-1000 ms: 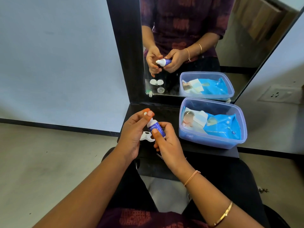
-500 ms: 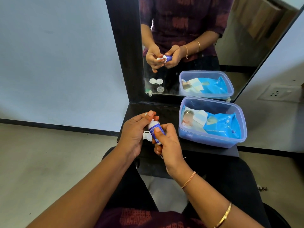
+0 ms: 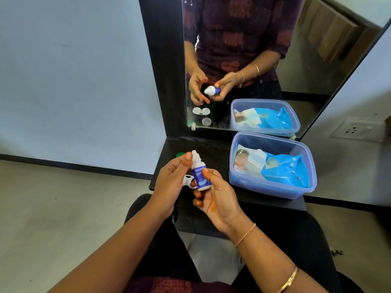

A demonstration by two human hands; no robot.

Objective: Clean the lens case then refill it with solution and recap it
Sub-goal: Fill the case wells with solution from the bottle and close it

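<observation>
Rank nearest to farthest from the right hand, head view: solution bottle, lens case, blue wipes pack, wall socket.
1. Solution bottle: held in the right hand.
2. Lens case: on the shelf just left, behind the bottle.
3. Blue wipes pack: in the plastic tub, to the right.
4. Wall socket: far right wall.

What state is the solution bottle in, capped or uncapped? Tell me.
Uncapped. The solution bottle stands upright in the right hand, its bare white nozzle exposed beside the left hand.
</observation>
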